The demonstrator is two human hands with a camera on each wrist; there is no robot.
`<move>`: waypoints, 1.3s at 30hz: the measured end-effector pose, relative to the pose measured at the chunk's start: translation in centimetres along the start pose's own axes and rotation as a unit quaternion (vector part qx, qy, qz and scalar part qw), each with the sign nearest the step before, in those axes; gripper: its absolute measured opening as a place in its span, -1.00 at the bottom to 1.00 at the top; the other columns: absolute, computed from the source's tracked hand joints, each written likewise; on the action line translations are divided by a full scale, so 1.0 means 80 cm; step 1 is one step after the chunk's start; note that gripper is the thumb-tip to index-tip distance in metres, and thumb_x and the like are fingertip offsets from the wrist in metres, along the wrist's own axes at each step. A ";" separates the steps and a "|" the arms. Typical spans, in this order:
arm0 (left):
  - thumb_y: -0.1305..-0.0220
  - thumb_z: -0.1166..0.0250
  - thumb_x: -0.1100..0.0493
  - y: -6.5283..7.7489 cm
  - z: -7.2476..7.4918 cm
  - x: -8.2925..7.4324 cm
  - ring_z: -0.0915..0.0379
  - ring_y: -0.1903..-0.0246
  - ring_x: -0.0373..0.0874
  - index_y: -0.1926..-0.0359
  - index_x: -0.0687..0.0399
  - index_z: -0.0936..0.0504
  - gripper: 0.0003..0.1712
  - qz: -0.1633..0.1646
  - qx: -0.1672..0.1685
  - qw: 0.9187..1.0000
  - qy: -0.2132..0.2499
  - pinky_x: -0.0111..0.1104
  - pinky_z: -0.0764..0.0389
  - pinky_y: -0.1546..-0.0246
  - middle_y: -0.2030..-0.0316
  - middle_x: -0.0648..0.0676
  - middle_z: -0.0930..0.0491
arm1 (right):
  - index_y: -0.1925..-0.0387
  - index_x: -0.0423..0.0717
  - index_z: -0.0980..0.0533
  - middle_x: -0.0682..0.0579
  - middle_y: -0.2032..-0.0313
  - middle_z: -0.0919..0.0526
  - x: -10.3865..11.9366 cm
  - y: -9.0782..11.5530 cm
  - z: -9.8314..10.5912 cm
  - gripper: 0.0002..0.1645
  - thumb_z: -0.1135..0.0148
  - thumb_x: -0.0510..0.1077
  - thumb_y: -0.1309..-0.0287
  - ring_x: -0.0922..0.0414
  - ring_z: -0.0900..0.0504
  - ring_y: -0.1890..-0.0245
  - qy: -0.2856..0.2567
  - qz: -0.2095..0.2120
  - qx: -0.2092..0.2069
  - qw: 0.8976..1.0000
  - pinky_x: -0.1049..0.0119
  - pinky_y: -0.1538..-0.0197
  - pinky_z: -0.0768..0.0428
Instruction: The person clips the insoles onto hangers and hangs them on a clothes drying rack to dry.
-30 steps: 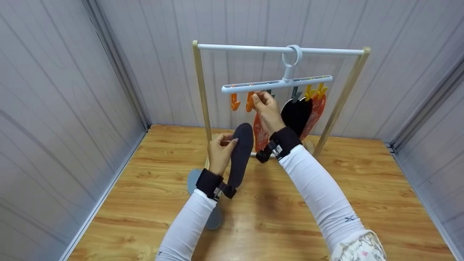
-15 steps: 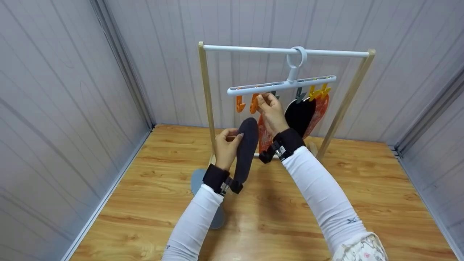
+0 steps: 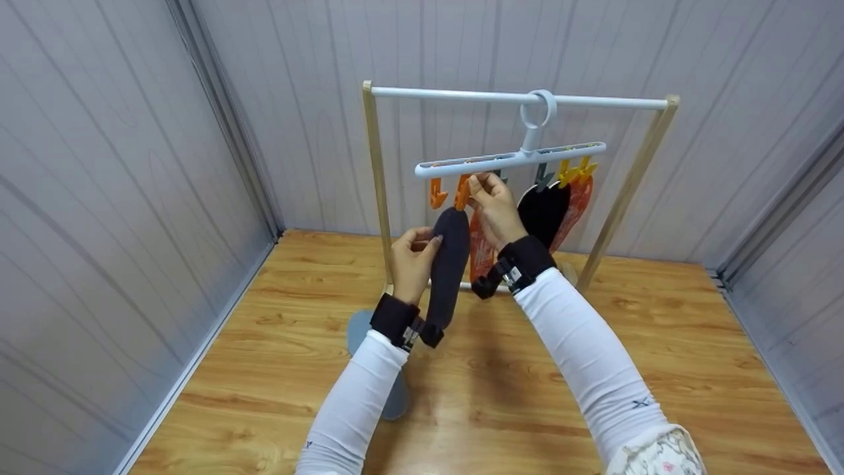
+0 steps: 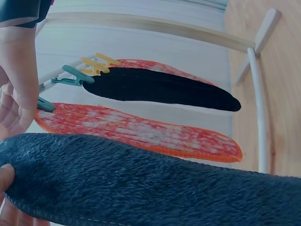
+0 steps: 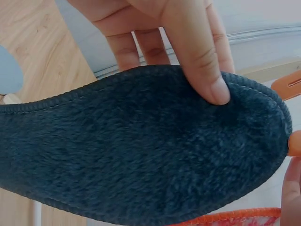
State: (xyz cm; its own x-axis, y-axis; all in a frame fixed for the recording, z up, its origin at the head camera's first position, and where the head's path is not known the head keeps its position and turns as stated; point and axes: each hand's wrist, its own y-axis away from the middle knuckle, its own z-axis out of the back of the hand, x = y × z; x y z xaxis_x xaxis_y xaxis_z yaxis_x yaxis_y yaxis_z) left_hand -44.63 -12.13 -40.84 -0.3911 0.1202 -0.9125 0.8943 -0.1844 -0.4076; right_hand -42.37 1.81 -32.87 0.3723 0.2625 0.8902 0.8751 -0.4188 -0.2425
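Note:
My left hand point(image 3: 412, 267) pinches a dark fuzzy insole point(image 3: 450, 270) near its top, thumb on one face and fingers behind. The insole hangs upright, its top edge right at the lower end of an orange clip point(image 3: 462, 191). That clip is pinched by my right hand point(image 3: 496, 210), just under the white hanger point(image 3: 529, 140). Close up in the right wrist view, the insole's rounded end point(image 5: 254, 136) meets the orange clip tip point(image 5: 295, 143). A second orange clip point(image 3: 436, 193) hangs at the hanger's left end and holds nothing.
A red-and-white insole point(image 4: 141, 129), a black insole point(image 4: 160, 89) and another red insole point(image 3: 580, 204) hang from green and yellow clips. The hanger hooks over a rack's white rail point(image 3: 448, 94). Grey-blue insoles point(image 3: 395, 399) lie on the wooden surface, partly behind my left arm.
My left hand has raised the dark insole so its top now reaches the orange clip's lower end. The right hand has kept its pinch on that clip.

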 end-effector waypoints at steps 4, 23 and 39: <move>-0.14 -0.33 0.31 -0.006 -0.003 -0.002 -0.53 0.44 -0.13 0.28 0.28 -0.66 -0.87 0.010 0.003 1.000 0.015 -0.44 -0.53 0.45 0.35 0.16 -0.65 | 0.33 -0.20 -0.38 0.06 0.38 -0.43 -0.001 -0.001 0.001 -0.88 0.06 -0.27 -0.35 0.20 -0.44 0.31 -0.003 0.001 0.002 1.000 0.36 0.14 -0.42; -0.13 -0.30 0.40 -0.008 -0.011 -0.030 -0.51 0.43 -0.07 0.26 0.47 -0.61 -0.84 0.009 0.003 1.000 0.029 -0.51 -0.48 0.43 0.34 0.32 -0.62 | 0.29 -0.22 -0.40 0.08 0.38 -0.45 -0.005 -0.006 0.004 -0.91 0.04 -0.30 -0.34 0.23 -0.44 0.30 0.021 0.008 -0.011 1.000 0.42 0.14 -0.42; -0.12 -0.29 0.43 -0.003 -0.008 -0.034 -0.52 0.40 -0.09 0.26 0.50 -0.58 -0.84 0.011 0.026 0.998 0.054 -0.50 -0.50 0.36 0.33 0.32 -0.61 | -0.10 -0.37 -0.43 -0.07 0.05 -0.56 -0.017 0.012 0.012 -0.59 -0.05 -0.17 -0.34 0.18 -0.51 0.04 0.085 0.031 -0.052 0.995 0.37 -0.08 -0.44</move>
State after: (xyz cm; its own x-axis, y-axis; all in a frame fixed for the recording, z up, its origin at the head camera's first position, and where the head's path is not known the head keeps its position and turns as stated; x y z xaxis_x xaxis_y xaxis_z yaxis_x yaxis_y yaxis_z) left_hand -43.62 -11.79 -38.26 -0.3428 0.2192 -0.9135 0.8889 -0.2390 -0.3909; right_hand -41.77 1.90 -34.67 0.3590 0.0867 0.9293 0.8126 -0.5189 -0.2655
